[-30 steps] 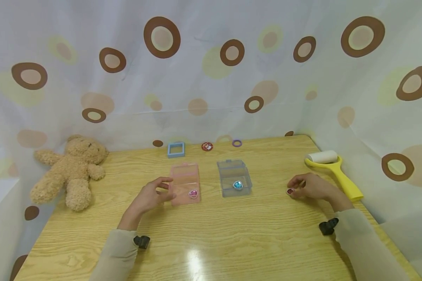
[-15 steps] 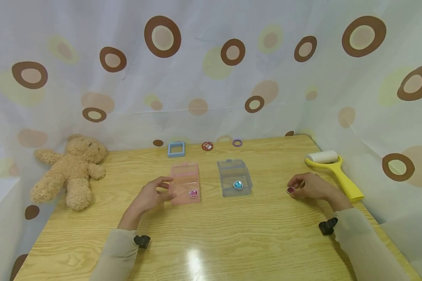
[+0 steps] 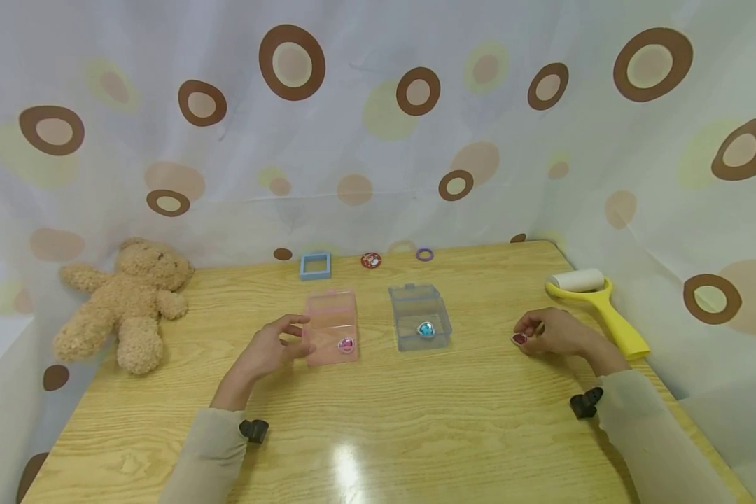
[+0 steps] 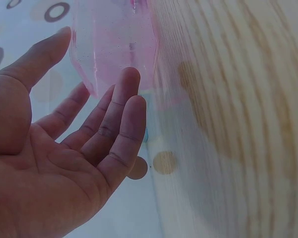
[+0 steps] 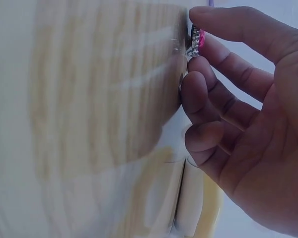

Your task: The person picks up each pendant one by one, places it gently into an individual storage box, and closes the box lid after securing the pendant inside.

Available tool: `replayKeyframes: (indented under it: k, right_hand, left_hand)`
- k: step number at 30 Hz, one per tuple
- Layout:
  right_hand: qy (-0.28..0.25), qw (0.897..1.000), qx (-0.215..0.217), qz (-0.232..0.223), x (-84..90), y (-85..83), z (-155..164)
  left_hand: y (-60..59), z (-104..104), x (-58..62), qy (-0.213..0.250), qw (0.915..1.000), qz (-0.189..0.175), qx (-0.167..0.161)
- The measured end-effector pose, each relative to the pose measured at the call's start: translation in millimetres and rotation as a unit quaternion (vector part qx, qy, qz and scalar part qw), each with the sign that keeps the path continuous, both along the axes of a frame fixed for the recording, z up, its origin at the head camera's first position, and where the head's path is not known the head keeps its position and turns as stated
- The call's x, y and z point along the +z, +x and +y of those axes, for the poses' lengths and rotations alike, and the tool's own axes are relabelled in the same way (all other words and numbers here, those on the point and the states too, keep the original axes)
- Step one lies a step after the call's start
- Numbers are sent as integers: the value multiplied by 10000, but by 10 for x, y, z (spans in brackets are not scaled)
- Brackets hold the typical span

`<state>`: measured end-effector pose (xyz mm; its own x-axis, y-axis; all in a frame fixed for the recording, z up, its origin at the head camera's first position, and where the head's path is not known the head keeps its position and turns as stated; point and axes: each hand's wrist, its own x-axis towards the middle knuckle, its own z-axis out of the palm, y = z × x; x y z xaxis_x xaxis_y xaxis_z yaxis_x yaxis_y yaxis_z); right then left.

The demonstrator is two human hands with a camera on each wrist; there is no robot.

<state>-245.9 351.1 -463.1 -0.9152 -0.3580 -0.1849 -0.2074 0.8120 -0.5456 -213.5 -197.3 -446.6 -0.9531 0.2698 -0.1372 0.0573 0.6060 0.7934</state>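
My left hand (image 3: pixel 269 351) is at the left side of an open pink see-through case (image 3: pixel 330 318), fingers loosely spread. In the left wrist view the palm faces the pink case (image 4: pixel 116 42) and holds nothing. Inside that case lies a pink gem (image 3: pixel 346 345) with a silvery rim. To its right, an open grey see-through case (image 3: pixel 406 343) has a blue gem (image 3: pixel 425 330) in it. Farther right, my right hand (image 3: pixel 561 333) pinches a dark red gem (image 3: pixel 519 339) low at the tabletop. Its beaded silver edge shows between thumb and fingers in the right wrist view.
A teddy bear (image 3: pixel 126 304) lies at the left end of the wooden table (image 3: pixel 403 420). Along the back are a blue square frame (image 3: pixel 316 276), a red round badge (image 3: pixel 371 260) and a purple ring (image 3: pixel 425 260). A yellow-handled lint roller (image 3: pixel 617 320) lies beyond my right hand.
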Motion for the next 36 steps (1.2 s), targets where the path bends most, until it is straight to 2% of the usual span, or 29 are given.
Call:
replayKeyframes:
  k: [7, 14, 25, 36]
  right_hand:
    - [-130, 9999, -36, 30, 39, 20, -16]
    - [-343, 9990, 69, 290, 107, 20, -70]
    - [-444, 9985, 103, 302, 154, -96, -181]
    - [-663, 9972, 60, 332, 271, -181, -410]
  left_hand:
    - [8, 3, 12, -3, 10000, -10, 1]
    - [3, 6, 6, -7, 10000, -24, 44]
    - [2, 5, -1, -30, 10000, 0, 58]
    - [-3, 5, -4, -74, 9999, -11, 96]
